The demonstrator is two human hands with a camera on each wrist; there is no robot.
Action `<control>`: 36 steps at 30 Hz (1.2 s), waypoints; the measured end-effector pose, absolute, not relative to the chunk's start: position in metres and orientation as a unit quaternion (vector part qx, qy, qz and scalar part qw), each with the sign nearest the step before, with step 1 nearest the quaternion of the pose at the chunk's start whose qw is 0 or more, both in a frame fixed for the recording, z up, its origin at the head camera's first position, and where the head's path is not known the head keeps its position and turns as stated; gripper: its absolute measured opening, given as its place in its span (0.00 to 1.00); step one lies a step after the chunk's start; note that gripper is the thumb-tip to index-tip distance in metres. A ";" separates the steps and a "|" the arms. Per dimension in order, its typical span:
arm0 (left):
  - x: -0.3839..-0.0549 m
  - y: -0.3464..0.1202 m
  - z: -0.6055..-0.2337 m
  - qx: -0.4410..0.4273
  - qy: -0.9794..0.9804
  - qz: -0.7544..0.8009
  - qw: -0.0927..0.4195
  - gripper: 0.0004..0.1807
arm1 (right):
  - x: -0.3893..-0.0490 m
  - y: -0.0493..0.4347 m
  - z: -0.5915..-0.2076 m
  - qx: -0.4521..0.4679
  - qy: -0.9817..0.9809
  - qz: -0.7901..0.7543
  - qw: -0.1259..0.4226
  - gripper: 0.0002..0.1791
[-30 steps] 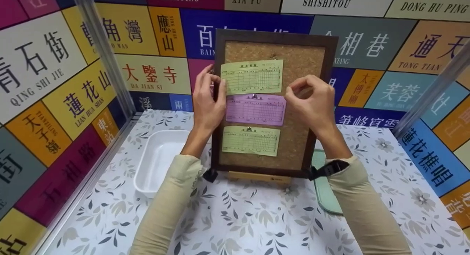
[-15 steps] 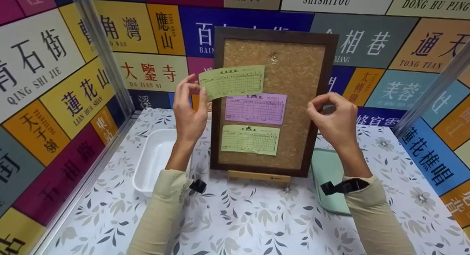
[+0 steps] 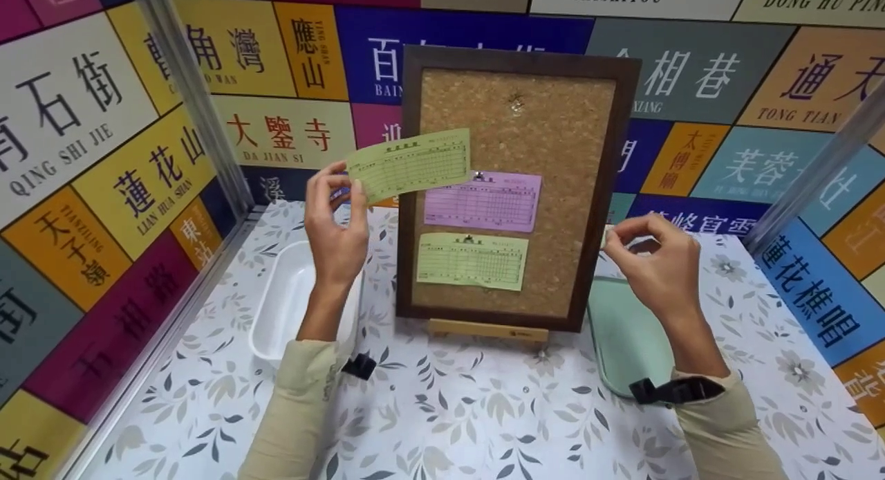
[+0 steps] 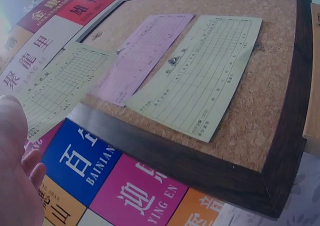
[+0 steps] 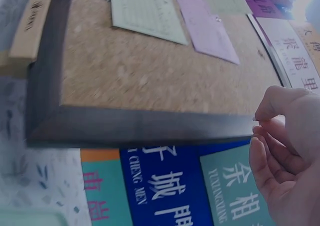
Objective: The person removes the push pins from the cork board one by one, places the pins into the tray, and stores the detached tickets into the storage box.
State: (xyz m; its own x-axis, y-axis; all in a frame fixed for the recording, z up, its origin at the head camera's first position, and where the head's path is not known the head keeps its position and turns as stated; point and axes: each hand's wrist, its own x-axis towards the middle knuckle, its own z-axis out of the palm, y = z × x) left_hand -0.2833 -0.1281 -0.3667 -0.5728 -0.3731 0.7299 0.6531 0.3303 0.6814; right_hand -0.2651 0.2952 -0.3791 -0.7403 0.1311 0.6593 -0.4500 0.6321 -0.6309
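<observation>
My left hand (image 3: 337,224) pinches the left end of a green receipt slip (image 3: 415,163), held off the corkboard (image 3: 484,120) and overlapping its left frame in the head view. A purple slip (image 3: 482,203) and another green slip (image 3: 470,262) hang on the cork, each with a pushpin at its top. To the right of the board, my right hand (image 3: 657,262) has thumb and forefinger together on a tiny pushpin (image 5: 254,119); only its tip shows, the rest hidden by the fingers.
The board leans on a wooden stand (image 3: 488,330) on a floral tablecloth (image 3: 442,411). At left is a white tray (image 3: 273,328), partly behind my left arm; at right lies a green tray (image 3: 626,328). Sign-covered walls (image 3: 290,137) rise behind. A worn spot (image 3: 516,104) marks the upper cork.
The top green slip has come off the corkboard and moved left and slightly down with my left hand. My right hand has drawn away from the board, right and downward.
</observation>
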 end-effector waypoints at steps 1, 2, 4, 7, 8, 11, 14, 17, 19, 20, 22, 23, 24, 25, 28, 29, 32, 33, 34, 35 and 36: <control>-0.284 -0.131 -0.369 -0.098 -0.677 -0.576 0.448 0.06 | -0.263 0.298 -0.382 0.089 -0.833 0.419 0.350 0.04; -0.286 -0.134 -0.373 -0.093 -0.674 -0.582 0.446 0.07 | -0.262 0.300 -0.385 0.082 -0.833 0.420 0.351 0.05; -0.291 -0.142 -0.383 -0.080 -0.669 -0.592 0.442 0.08 | -0.259 0.304 -0.391 0.067 -0.835 0.419 0.352 0.05; -0.299 -0.154 -0.398 -0.061 -0.664 -0.603 0.438 0.09 | -0.254 0.308 -0.398 0.048 -0.838 0.417 0.348 0.05; -0.300 -0.158 -0.401 -0.055 -0.662 -0.607 0.437 0.08 | -0.253 0.310 -0.400 0.043 -0.838 0.420 0.346 0.05; -0.303 -0.165 -0.408 -0.044 -0.657 -0.615 0.434 0.09 | -0.249 0.314 -0.405 0.030 -0.836 0.427 0.344 0.05; -0.304 -0.170 -0.412 -0.045 -0.656 -0.619 0.430 0.11 | -0.247 0.317 -0.411 0.021 -0.835 0.433 0.340 0.05; -0.303 -0.174 -0.414 -0.048 -0.658 -0.619 0.427 0.11 | -0.247 0.319 -0.416 0.014 -0.841 0.428 0.332 0.06; -0.302 -0.176 -0.415 -0.048 -0.658 -0.620 0.425 0.11 | -0.247 0.322 -0.418 0.011 -0.845 0.425 0.325 0.06; -0.302 -0.177 -0.416 -0.046 -0.660 -0.619 0.423 0.11 | -0.247 0.323 -0.419 0.009 -0.846 0.424 0.323 0.06; -0.301 -0.180 -0.417 -0.042 -0.662 -0.620 0.418 0.11 | -0.247 0.326 -0.420 0.004 -0.849 0.421 0.320 0.06; -0.301 -0.181 -0.417 -0.039 -0.663 -0.621 0.416 0.11 | -0.247 0.327 -0.420 0.003 -0.850 0.419 0.319 0.06; -0.300 -0.183 -0.418 -0.037 -0.665 -0.621 0.414 0.11 | -0.247 0.329 -0.420 0.002 -0.851 0.417 0.318 0.07; -0.300 -0.184 -0.418 -0.035 -0.666 -0.620 0.413 0.11 | -0.247 0.330 -0.421 0.003 -0.852 0.416 0.317 0.07; -0.296 -0.188 -0.417 -0.027 -0.668 -0.619 0.412 0.12 | -0.248 0.332 -0.421 0.003 -0.856 0.411 0.313 0.07; -0.296 -0.190 -0.417 -0.025 -0.671 -0.616 0.412 0.12 | -0.249 0.333 -0.421 0.003 -0.857 0.410 0.312 0.08; -0.292 -0.190 -0.413 -0.020 -0.679 -0.610 0.409 0.12 | -0.250 0.335 -0.423 -0.001 -0.860 0.407 0.308 0.08; -0.290 -0.189 -0.410 -0.019 -0.681 -0.608 0.407 0.11 | -0.251 0.335 -0.424 -0.002 -0.861 0.407 0.307 0.08; -0.289 -0.188 -0.408 -0.018 -0.685 -0.604 0.408 0.11 | -0.251 0.336 -0.425 -0.003 -0.861 0.407 0.304 0.08; -0.290 -0.189 -0.409 -0.016 -0.687 -0.601 0.408 0.11 | -0.251 0.336 -0.425 -0.003 -0.863 0.406 0.303 0.08; -0.289 -0.188 -0.408 -0.016 -0.690 -0.597 0.409 0.10 | -0.251 0.337 -0.426 -0.003 -0.863 0.405 0.301 0.08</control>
State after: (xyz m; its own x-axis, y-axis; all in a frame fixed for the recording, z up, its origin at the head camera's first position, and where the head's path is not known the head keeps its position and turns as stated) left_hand -0.2894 -0.1885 -0.4077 -0.6652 -0.4671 0.5826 0.5100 0.2857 0.8113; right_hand -0.2514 0.3366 -0.4257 -0.8186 0.2497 0.5173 -0.2384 0.6716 -0.7015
